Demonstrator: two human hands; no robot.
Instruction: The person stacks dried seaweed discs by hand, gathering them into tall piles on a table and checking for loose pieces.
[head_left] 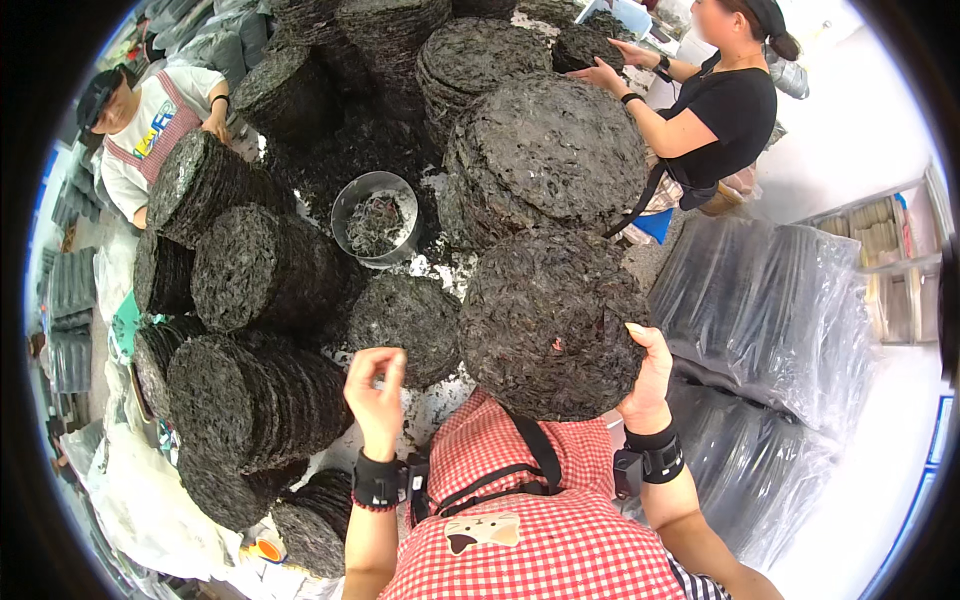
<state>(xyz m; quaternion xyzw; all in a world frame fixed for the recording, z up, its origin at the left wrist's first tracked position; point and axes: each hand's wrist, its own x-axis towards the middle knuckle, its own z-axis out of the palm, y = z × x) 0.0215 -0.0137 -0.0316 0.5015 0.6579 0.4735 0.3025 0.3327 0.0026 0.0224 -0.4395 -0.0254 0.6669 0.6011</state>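
Note:
My right hand grips the right edge of a round, dark dried seaweed sheet, thumb on top and the other fingers mostly hidden beneath. The sheet is tilted up in front of my apron, with a small reddish speck near its middle. To its left my left hand is raised, fingers curled and pinched together; whatever they may hold is too small to tell. Just beyond that hand lies another round dried seaweed sheet, low on the white-flecked table.
A metal bowl with dark scraps stands beyond. Seaweed stacks lean along the left, and a tall stack rises ahead. Plastic-wrapped bundles stand at right. One co-worker handles seaweed at far right; another is at far left.

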